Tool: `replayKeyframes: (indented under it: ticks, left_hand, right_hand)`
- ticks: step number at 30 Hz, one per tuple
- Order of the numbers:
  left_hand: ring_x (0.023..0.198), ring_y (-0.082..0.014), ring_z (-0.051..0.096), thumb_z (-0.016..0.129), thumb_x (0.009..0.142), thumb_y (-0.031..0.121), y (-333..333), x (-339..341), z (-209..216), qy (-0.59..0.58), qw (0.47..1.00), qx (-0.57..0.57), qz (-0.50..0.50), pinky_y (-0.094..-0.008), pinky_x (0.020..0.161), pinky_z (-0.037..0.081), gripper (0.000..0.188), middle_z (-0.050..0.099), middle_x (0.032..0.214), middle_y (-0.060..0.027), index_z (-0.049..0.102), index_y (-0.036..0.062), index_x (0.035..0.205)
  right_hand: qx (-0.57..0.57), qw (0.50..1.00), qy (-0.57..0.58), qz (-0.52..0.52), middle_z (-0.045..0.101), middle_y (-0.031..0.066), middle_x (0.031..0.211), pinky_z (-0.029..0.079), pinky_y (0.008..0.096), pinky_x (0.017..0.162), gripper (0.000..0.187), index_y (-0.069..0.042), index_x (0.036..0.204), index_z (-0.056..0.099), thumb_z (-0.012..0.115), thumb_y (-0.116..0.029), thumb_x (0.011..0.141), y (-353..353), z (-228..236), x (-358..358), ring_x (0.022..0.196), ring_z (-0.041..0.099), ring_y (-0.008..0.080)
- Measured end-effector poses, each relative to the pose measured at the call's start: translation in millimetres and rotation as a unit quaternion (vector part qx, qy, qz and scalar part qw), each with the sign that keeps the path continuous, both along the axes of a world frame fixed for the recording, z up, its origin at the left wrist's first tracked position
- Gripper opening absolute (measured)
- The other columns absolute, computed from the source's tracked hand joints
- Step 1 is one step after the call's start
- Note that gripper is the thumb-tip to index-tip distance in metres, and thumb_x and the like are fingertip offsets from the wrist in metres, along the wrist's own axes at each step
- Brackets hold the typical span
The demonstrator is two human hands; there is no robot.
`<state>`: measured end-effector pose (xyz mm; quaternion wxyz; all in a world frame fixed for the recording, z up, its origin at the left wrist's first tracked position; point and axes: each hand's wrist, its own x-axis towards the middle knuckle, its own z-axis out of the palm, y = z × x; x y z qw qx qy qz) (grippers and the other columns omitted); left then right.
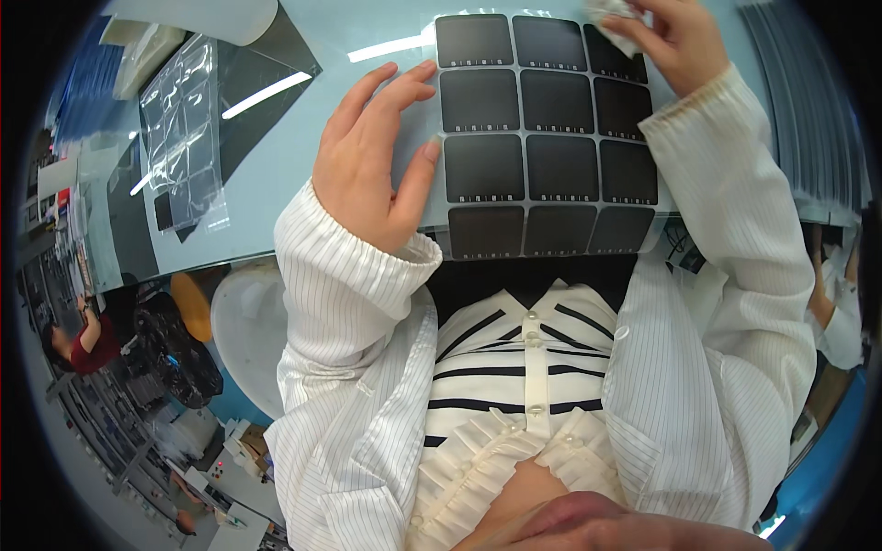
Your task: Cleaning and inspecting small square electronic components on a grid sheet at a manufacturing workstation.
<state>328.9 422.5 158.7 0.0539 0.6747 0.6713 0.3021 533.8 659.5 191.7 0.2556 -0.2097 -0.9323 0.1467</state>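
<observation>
A sheet of dark, round-cornered rectangular panels (483, 168), set in rows with pale gaps between them, lies on the glass-topped table in front of me. Its near end hangs at or just past the table's front edge. My left hand (378, 151) rests along the sheet's left side, fingers spread, with the fingertips at its border. At the far right corner, my right hand (680, 41) pinches a crumpled white wipe (617, 20) over the corner panel. Whether it is cloth or tissue I cannot tell. The wipe partly covers that panel.
On the left, a clear plastic sheet with pockets (188, 129) lies near a dark flat piece (262, 83). A stack of grey sheets (799, 110) stands at the right. A white round stool or bin (248, 331) is below the table's left edge. Other people work at both sides.
</observation>
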Motion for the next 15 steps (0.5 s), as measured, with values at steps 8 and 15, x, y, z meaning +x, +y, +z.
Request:
replayKeyframes:
  ticks: [8,15]
  left_hand:
    - [0.131,-0.0311,0.047,0.043,0.088,-0.001,-1.3,-5.8,-5.9,-0.089,0.996,-0.009,0.008,-0.0409,0.112,0.03,0.045,0.056,0.135,-0.0163,0.046,0.0006,0.132]
    - [0.129,-0.0343,0.046,0.039,0.091,0.0,1.0,-14.1,-13.0,-0.117,0.993,0.015,0.003,-0.0407,0.11,0.032,0.047,0.06,0.131,-0.0106,0.038,0.0011,0.138]
  right_hand:
    - [-0.12,0.979,0.074,0.144,0.056,0.0075,0.087,0.045,0.0284,0.057,0.022,-0.001,0.096,0.064,0.073,-0.004,0.076,-80.6,-2.5,-3.6,0.063,0.057,0.0221]
    - [-0.048,0.971,-0.019,0.235,0.057,0.0056,0.089,0.052,0.0354,0.06,0.019,-0.007,0.093,0.064,0.073,-0.011,0.077,-109.7,-22.5,-47.2,0.069,0.065,0.0267]
